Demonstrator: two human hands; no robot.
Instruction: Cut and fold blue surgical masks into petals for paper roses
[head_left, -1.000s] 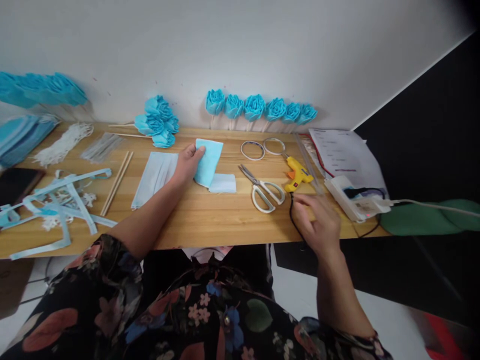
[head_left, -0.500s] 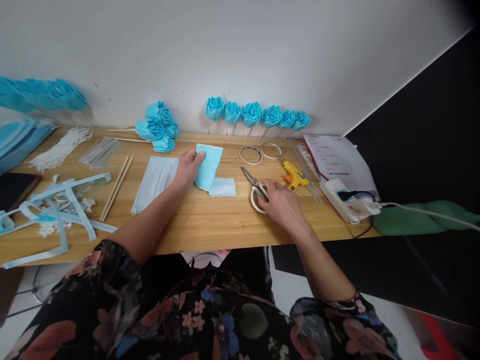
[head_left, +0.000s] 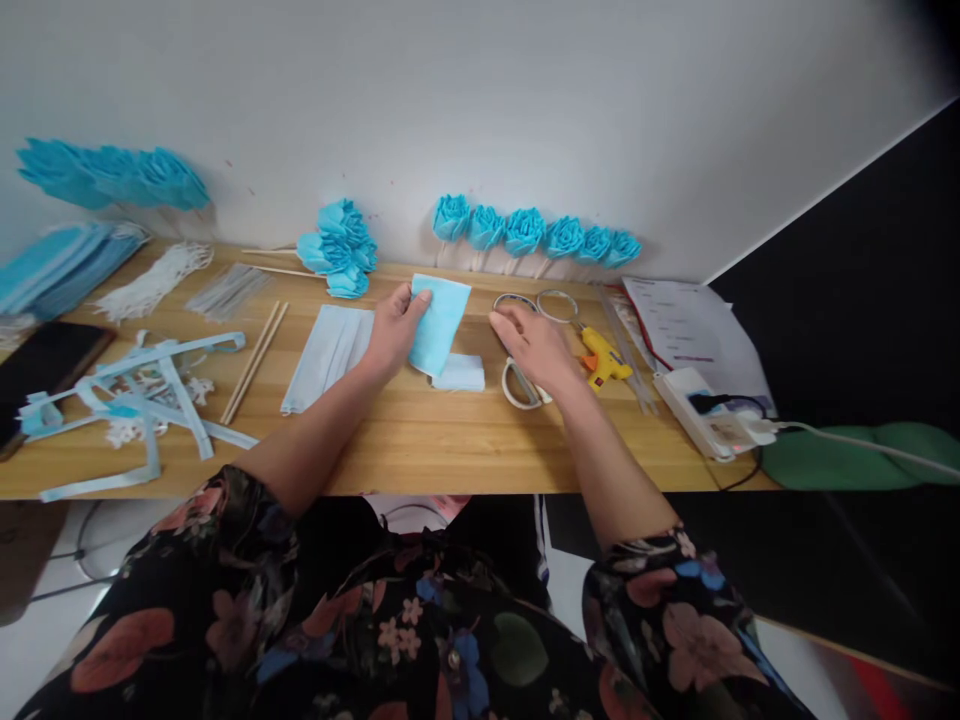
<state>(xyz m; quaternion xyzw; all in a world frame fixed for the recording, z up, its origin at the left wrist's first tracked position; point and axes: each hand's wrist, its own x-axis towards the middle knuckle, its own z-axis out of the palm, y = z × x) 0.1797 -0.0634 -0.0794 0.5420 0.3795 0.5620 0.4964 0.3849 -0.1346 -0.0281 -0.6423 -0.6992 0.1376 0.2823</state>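
My left hand (head_left: 397, 335) pinches a folded piece of light blue mask fabric (head_left: 442, 318) between thumb and fingers, raised over the table. A smaller pale blue cut piece (head_left: 460, 373) lies just below it. My right hand (head_left: 532, 342) is empty, its fingers loosely apart, and hovers over the scissors. Those white-handled scissors (head_left: 517, 390) lie on the table, their blades mostly hidden under the hand. Behind the fingertips sits a roll of tape (head_left: 513, 298), partly covered. Left of my left hand, pleated face masks (head_left: 322, 355) lie flat.
Blue fabric flowers (head_left: 525, 232) on sticks lean along the wall. A yellow glue gun (head_left: 602, 358), a second tape roll (head_left: 557, 305) and a power strip (head_left: 701, 415) are at right. Wooden sticks (head_left: 253, 362), cut strips (head_left: 172, 390) and a phone (head_left: 56, 375) lie at left.
My right hand has let go of the scissors, leaving them on the table, and moved up and left toward the fabric. My left hand still holds the fabric piece. The view has shifted slightly.
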